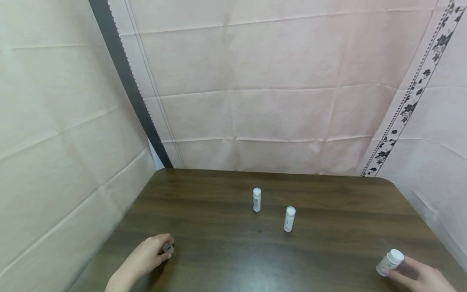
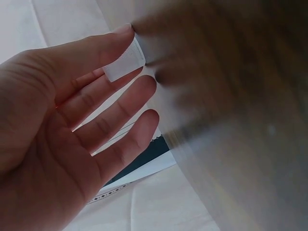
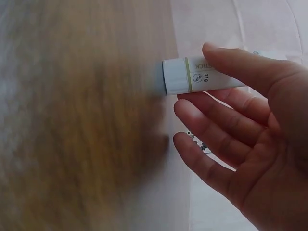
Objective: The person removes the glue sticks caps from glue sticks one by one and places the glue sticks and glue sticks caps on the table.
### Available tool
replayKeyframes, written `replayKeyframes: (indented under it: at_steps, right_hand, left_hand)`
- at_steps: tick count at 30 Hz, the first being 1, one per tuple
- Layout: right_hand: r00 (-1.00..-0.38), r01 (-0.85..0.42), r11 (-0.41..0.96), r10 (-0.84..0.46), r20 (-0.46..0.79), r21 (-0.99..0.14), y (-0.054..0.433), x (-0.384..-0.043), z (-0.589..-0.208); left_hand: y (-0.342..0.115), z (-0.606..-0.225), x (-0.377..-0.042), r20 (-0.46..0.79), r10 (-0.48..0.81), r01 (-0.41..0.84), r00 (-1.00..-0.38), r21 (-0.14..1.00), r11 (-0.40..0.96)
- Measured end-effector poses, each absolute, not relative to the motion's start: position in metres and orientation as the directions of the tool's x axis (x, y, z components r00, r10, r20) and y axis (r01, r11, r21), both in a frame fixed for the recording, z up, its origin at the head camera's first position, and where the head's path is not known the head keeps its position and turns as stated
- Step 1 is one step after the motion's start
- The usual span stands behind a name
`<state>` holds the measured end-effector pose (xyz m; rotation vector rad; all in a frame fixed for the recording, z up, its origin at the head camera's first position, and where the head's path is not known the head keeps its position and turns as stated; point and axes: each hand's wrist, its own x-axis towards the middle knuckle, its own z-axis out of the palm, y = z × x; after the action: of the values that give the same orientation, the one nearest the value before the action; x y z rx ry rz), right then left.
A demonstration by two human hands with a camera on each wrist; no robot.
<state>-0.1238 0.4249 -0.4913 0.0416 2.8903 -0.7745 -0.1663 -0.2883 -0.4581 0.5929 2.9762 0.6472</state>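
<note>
In the head view my left hand [image 1: 146,253] is low over the table's left part, pinching a small white ribbed cap [image 2: 126,62] between thumb and finger. Its other fingers are spread apart in the left wrist view. At the right, my right hand [image 1: 419,275] grips a white glue stick [image 1: 390,262] with thumb and fingers. The stick leans, its white top upward; the right wrist view shows "STICK" and "21g" on its label [image 3: 204,72], with one end close to the table. Two more white glue sticks, a farther one [image 1: 257,200] and a nearer one [image 1: 289,219], stand upright mid-table.
The dark brown wooden table [image 1: 219,227] has rounded far corners. Pale creased cloths [image 1: 273,113] hang behind it and on both sides. A dark band [image 1: 127,77] runs down the cloth at the left, a floral border [image 1: 408,107] at the right.
</note>
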Motion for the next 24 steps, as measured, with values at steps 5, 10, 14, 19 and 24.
replayKeyframes:
  at_steps: [5, 10, 14, 19, 24]
  right_hand:
    - [-0.988, 0.059, 0.871, -0.017, -0.15, -0.488, 0.425, -0.124, -0.494]
    - [-0.993, 0.056, 0.866, -0.005, -0.122, -0.496, 0.425, -0.125, -0.495]
    - [-0.997, 0.037, 0.863, -0.001, -0.074, -0.503, 0.423, -0.123, -0.495]
    - [-0.999, 0.047, 0.843, 0.027, -0.045, -0.536, 0.42, -0.118, -0.487]
    - [-0.971, -0.152, 0.736, 0.015, 0.241, -0.66, 0.417, -0.112, -0.477]
  left_hand:
    - [-0.289, -0.458, -0.164, 0.052, 0.377, 0.365, -0.925, 0.404, 0.839]
    - [-0.29, -0.458, -0.165, 0.063, 0.382, 0.374, -0.922, 0.403, 0.836]
    - [-0.29, -0.458, -0.165, 0.067, 0.382, 0.376, -0.922, 0.401, 0.836]
    - [-0.29, -0.458, -0.164, 0.069, 0.381, 0.376, -0.922, 0.394, 0.839]
    - [-0.289, -0.458, -0.165, 0.078, 0.378, 0.378, -0.922, 0.386, 0.842]
